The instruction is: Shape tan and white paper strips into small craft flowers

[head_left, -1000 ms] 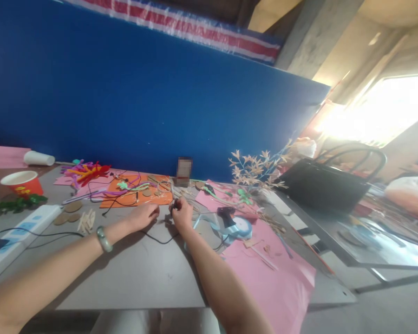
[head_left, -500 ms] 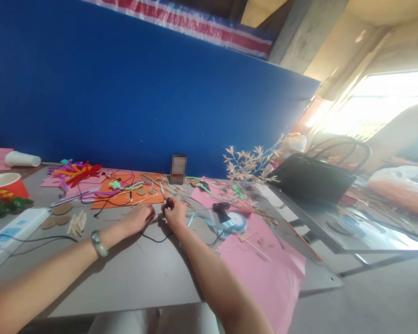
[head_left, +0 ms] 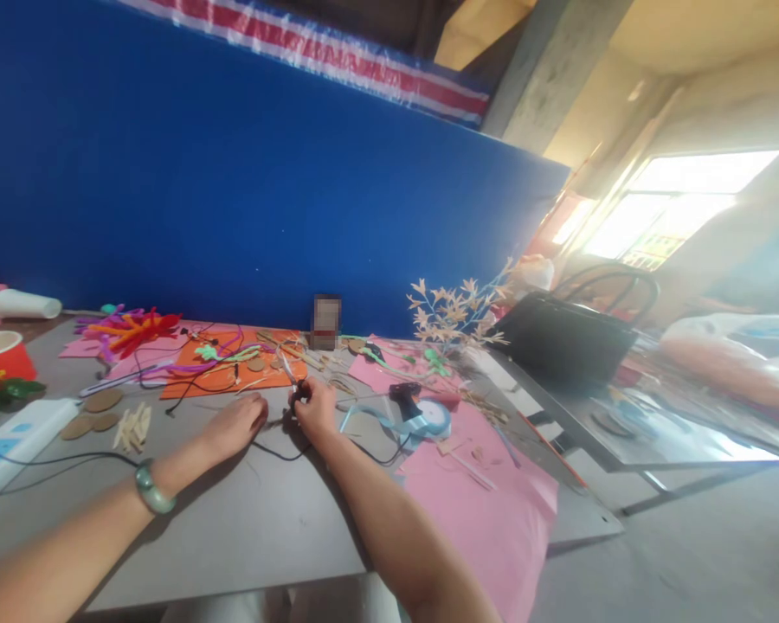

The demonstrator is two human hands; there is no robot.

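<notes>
Blue panel [head_left: 286,182] stands behind the grey table [head_left: 260,528] and scissors [head_left: 297,394].

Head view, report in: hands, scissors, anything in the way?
Right hand holds scissors, pointing forward. Left hand alongside, apart, contents unclear. Black cord close by, possible snag.

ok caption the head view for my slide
Right hand holding scissors, left hand nearby, at a grey table bearing orange paper and pink paper.
</notes>
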